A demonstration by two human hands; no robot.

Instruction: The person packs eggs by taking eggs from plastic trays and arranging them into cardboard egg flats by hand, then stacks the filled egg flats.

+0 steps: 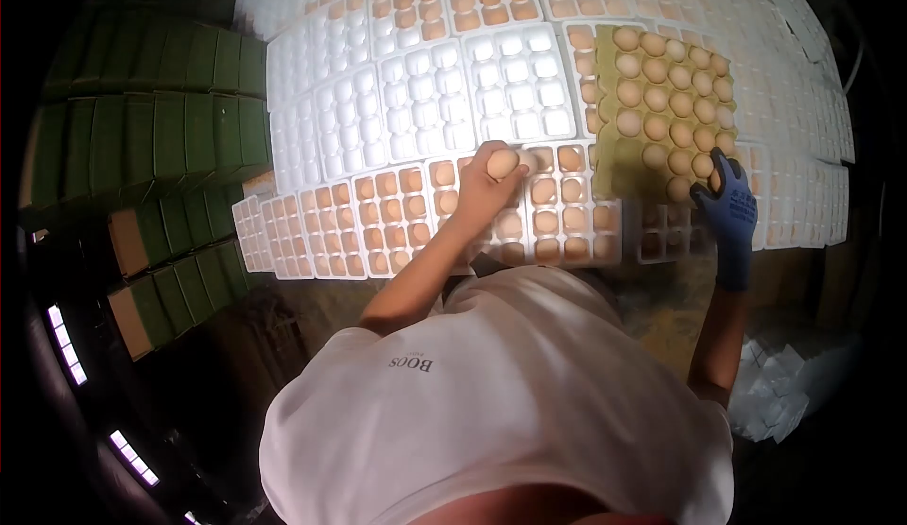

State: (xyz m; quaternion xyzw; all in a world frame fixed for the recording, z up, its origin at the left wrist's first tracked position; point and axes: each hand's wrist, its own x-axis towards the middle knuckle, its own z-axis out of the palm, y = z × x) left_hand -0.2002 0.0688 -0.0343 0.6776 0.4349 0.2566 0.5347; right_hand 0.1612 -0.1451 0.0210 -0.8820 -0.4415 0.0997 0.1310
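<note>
Bare and bent at the fingers, my left hand (488,185) holds a brown egg (503,163) above the white foam trays, with another pale egg beside it. My right hand (729,199), in a blue glove with dark fingertips, has its fingers around an egg at the lower right corner of a yellow egg tray (619,168). Rows of eggs (680,104) fill most of that tray; its lower left part shows bare. The yellow tray lies on top of the foam trays. Below my left hand, a foam tray (573,253) holds eggs in its pockets.
Foam trays with vacant pockets (425,100) lie beyond my left hand. More egg-filled foam trays (383,227) line the near edge and the far side. Green boxes (156,137) are stacked at the left. Clear plastic packaging (770,388) sits low on the right.
</note>
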